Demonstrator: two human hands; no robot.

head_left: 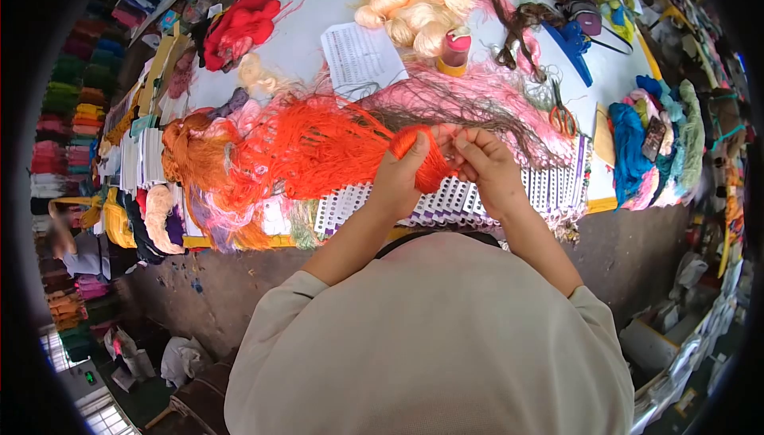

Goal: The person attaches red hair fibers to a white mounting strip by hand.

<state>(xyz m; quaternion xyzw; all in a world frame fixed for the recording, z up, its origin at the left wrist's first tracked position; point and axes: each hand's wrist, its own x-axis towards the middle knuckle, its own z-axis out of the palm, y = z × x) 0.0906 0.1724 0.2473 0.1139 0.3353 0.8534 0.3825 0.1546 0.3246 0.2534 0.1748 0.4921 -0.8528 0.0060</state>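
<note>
A long skein of orange-red thread (318, 152) stretches across the table toward me. My left hand (400, 176) is wrapped round its bunched right end, thumb on top. Close beside it, my right hand (487, 166) pinches at the tip of that bunch, thumb against fingers; the fine strands between the fingertips are hard to make out. Under and beyond my hands lie loose pink and dark brown threads (469, 105). White cards with rows of holes (350, 208) line the table's near edge below my wrists.
Orange-handled scissors (563, 120) lie right of my hands. Farther back are a printed sheet (362, 57), a thread cone (456, 51), cream skeins (418, 9) and a red skein (243, 25). Blue and green skeins (633, 144) hang at the right edge; shelves of coloured yarn (87, 117) stand left.
</note>
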